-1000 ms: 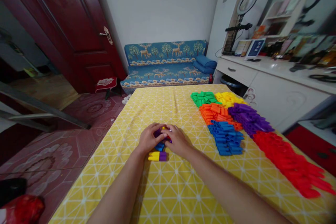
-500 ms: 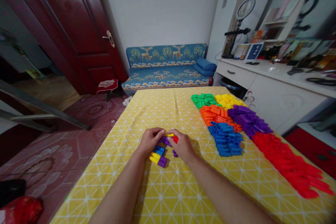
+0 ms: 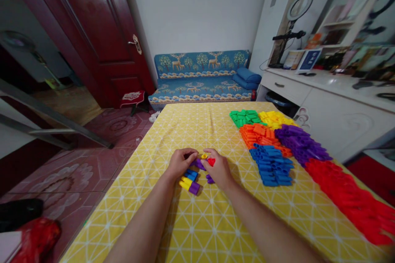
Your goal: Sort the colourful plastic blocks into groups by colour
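Note:
Close together at the middle of the table are my left hand [image 3: 182, 163] and my right hand [image 3: 218, 169], both with curled fingers. Between them is a joined cluster of tube-shaped plastic building blocks. My left fingers grip its purple block [image 3: 200, 164] at the left end. On the right, my thumb and fingers close round the cluster beside a red block [image 3: 211, 161]. A yellow block [image 3: 204, 156] shows its open end between the fingertips. Nearer me, blue blocks [image 3: 191, 174] and a yellow-and-purple joined piece [image 3: 190, 185] extend below my left hand. Small purple ends [image 3: 210, 179] show under my right hand.
Sorted block piles lie on the right: green [image 3: 245, 118], yellow [image 3: 276, 119], orange [image 3: 259, 134], blue [image 3: 272, 165], purple [image 3: 300, 143] and red [image 3: 348, 197]. A patterned yellow cloth [image 3: 148, 213] covers the table. Behind stands a blue sofa [image 3: 200, 84]; a white dresser [image 3: 336, 107] is at right.
The view has swung slightly left. My fingertips have parted a little at the top, and the yellow block now shows its round open end rather than its side.

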The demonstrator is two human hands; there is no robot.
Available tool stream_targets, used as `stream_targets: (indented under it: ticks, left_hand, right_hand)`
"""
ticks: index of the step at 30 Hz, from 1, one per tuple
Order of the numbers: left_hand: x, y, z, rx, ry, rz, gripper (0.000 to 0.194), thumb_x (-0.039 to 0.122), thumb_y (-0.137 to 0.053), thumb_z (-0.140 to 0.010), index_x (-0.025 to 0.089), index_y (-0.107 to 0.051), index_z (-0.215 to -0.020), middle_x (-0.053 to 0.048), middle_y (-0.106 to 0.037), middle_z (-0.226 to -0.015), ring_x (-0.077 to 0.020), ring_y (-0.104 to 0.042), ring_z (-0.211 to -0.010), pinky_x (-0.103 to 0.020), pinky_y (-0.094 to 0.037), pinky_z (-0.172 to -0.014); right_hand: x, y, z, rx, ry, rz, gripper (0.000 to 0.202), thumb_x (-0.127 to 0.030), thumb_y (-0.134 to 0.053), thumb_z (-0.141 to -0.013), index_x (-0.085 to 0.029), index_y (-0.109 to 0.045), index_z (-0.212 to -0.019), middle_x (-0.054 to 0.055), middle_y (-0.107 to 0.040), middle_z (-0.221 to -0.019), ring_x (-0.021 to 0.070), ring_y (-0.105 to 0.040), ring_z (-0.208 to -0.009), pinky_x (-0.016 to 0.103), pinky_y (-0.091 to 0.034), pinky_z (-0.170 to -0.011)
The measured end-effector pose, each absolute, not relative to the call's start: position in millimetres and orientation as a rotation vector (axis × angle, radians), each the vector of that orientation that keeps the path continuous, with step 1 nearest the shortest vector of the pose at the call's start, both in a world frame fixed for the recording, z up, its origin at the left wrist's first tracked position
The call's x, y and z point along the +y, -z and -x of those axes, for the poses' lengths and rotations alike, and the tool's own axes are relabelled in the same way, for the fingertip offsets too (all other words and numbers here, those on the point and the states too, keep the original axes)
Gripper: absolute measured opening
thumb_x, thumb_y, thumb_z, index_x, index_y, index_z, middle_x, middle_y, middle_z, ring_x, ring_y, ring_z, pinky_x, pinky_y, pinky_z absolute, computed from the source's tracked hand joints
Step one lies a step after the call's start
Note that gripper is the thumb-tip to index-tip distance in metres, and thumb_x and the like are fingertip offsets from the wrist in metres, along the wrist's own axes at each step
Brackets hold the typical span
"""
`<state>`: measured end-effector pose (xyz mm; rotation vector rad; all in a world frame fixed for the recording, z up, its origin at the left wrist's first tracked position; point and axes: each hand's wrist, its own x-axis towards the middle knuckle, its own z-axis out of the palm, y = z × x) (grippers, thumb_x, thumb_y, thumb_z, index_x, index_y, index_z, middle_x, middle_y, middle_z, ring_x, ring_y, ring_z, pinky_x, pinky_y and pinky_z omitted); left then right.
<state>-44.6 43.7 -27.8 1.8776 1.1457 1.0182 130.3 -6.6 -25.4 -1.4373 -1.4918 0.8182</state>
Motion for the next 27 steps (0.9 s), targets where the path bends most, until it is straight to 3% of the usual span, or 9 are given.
stream_targets:
  ticks: [6, 9, 11, 13, 20, 27]
  left_hand:
    - [36.3, 19.0, 40.0, 1.076, -1.037, -1.726, 0.030, 0.040, -0.064, -0.081, 0.011, -0.072, -0.084, -0.006, -0.072, -0.071, -0.0159, -0.065, -0.064, -0.023, -0.050, -0.060]
    - [33.9, 17.5, 38.7, 1.051, -1.002, -1.665, 0.032, 0.042, -0.064, -0.081, 0.011, -0.071, -0.084, -0.003, -0.067, -0.061, -0.0129, -0.060, -0.053, -0.021, -0.046, -0.052]
    - [34.1, 18.5, 38.8, 1.043, -0.996, -1.670, 0.033, 0.042, -0.064, -0.081, 0.011, -0.071, -0.084, -0.002, -0.066, -0.060, -0.0120, -0.059, -0.052, -0.020, -0.045, -0.051]
    - [35.7, 20.7, 39.4, 1.065, -1.010, -1.692, 0.033, 0.043, -0.063, -0.082, 0.011, -0.071, -0.084, -0.003, -0.067, -0.063, -0.0124, -0.059, -0.054, -0.020, -0.045, -0.052]
    - [41.1, 27.2, 40.9, 1.117, -1.008, -1.766, 0.032, 0.043, -0.062, -0.083, 0.012, -0.072, -0.085, -0.005, -0.071, -0.070, -0.0155, -0.063, -0.061, -0.022, -0.049, -0.057]
    - [40.5, 26.5, 41.4, 1.088, -1.004, -1.762, 0.030, 0.040, -0.061, -0.085, 0.012, -0.072, -0.083, -0.005, -0.070, -0.071, -0.0144, -0.063, -0.062, -0.021, -0.049, -0.059]
  right_hand:
    - [-7.6, 21.2, -130.3, -1.425, -0.859, 1.456, 0.026, -0.034, -0.057, -0.081, -0.024, -0.064, -0.105, 0.000, -0.066, -0.083, 0.0099, -0.060, -0.055, 0.019, -0.049, -0.042]
    - [-5.7, 22.0, -134.9, -1.542, -0.684, 1.434, 0.022, -0.032, -0.060, -0.081, -0.023, -0.066, -0.100, 0.001, -0.068, -0.087, 0.0150, -0.065, -0.074, 0.027, -0.056, -0.063]
    - [-4.7, 21.1, -140.0, -1.627, -0.511, 1.370, 0.022, -0.029, -0.061, -0.081, -0.022, -0.066, -0.101, 0.003, -0.068, -0.094, 0.0173, -0.064, -0.089, 0.031, -0.053, -0.080]
    - [-5.5, 17.4, -145.7, -1.708, -0.377, 1.312, 0.023, -0.028, -0.062, -0.081, -0.020, -0.066, -0.102, 0.005, -0.067, -0.100, 0.0185, -0.060, -0.095, 0.033, -0.049, -0.087]
    - [-15.3, 5.2, -150.0, -2.154, -0.191, 1.297, 0.014, -0.026, -0.073, -0.078, -0.026, -0.069, -0.092, 0.001, -0.068, -0.091, 0.0198, -0.053, -0.094, 0.036, -0.036, -0.086]
    - [-15.0, 6.0, -145.0, -2.030, -0.308, 1.283, 0.013, -0.017, -0.064, -0.082, -0.023, -0.069, -0.093, 0.003, -0.067, -0.095, 0.0183, -0.056, -0.094, 0.033, -0.041, -0.085]
